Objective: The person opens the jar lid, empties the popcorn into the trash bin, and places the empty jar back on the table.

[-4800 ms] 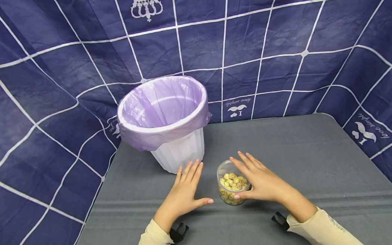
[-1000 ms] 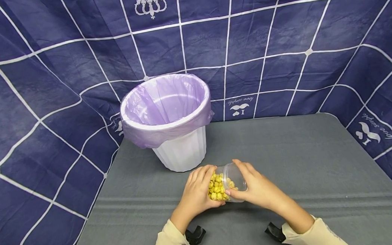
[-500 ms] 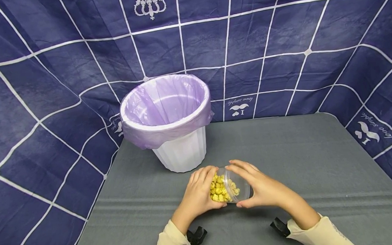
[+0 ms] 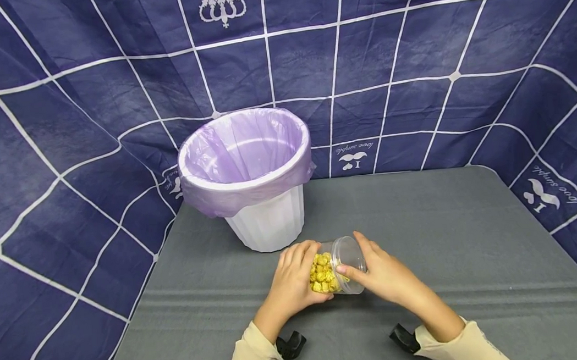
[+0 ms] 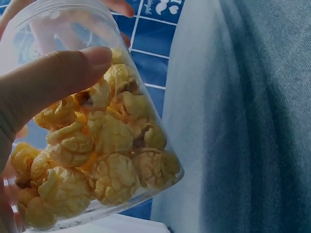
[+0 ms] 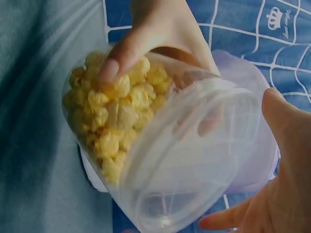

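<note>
Jar [image 4: 326,247]: clear, tipped on its side just nearer than the bin, lid [image 4: 353,248] to the right
Popcorn [image 5: 112,131]: yellow, inside the jar
Left hand [image 4: 290,282]: curled round the jar's left end, thumb on the near side
Right hand [image 4: 387,274]: fingers and thumb spread about the lid; cannot tell whether they touch it
Bin [image 4: 268,222]: white, purple-lined, far left on the grey table [image 4: 444,220]

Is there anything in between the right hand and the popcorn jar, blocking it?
No, nothing visible stands between the right hand and the clear end of the jar. The left hand grips nearer the other end, where the popcorn lies.
</note>
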Available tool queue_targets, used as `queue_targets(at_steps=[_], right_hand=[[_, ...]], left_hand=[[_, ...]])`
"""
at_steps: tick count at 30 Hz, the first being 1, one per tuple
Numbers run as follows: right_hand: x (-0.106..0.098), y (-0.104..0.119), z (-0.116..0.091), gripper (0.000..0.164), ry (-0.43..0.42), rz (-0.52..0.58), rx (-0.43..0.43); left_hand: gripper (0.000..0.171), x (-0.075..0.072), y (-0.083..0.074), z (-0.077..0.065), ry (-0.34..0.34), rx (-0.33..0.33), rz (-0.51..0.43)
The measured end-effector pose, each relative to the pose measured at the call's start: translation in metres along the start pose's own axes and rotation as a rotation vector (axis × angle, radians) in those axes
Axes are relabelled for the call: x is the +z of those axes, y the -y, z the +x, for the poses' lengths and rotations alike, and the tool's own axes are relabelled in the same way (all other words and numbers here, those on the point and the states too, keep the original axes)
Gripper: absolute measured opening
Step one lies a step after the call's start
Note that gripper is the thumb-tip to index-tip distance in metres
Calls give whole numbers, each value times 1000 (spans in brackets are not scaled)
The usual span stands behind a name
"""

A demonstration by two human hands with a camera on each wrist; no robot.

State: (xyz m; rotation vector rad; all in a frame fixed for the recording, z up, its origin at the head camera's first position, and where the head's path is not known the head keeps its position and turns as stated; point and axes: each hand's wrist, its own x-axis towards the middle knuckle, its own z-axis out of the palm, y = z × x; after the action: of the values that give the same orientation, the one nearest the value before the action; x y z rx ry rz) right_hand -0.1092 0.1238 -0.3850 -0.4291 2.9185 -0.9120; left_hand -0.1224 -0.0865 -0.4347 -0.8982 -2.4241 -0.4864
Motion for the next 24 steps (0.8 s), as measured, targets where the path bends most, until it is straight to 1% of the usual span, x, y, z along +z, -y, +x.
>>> queue_targets(at_steps=[5, 7, 10, 13, 15, 16, 18, 19, 21, 24], right_hand=[[1, 1, 1, 85, 18, 42, -19], [2, -1, 1, 86, 15, 68, -56], [3, -7, 1, 88, 11, 105, -155], [4, -13, 1, 93, 7, 116, -294], [4, -17, 2, 95, -6, 103, -381], [4, -18, 3, 96, -9, 98, -414], [3, -19, 3, 99, -10, 97, -447], [2, -18, 3, 101, -9, 103, -443], [1, -17, 2, 102, -2, 123, -390], [0, -11, 0, 97, -8, 138, -229]], left_hand=[[99, 0, -1, 1, -10, 15, 18], [100, 0, -1, 1, -8, 14, 24], [99, -1, -1, 1, 9, 3, 19], [99, -1, -1, 0, 27, -7, 1], [98, -2, -1, -1, 37, -9, -5], [98, -2, -1, -1, 38, -8, -7], [98, -2, 0, 0, 37, -8, -10], [98, -2, 0, 0, 36, -11, -14], [97, -2, 0, 0, 37, -21, -24], [98, -2, 0, 1, 31, -25, -32]])
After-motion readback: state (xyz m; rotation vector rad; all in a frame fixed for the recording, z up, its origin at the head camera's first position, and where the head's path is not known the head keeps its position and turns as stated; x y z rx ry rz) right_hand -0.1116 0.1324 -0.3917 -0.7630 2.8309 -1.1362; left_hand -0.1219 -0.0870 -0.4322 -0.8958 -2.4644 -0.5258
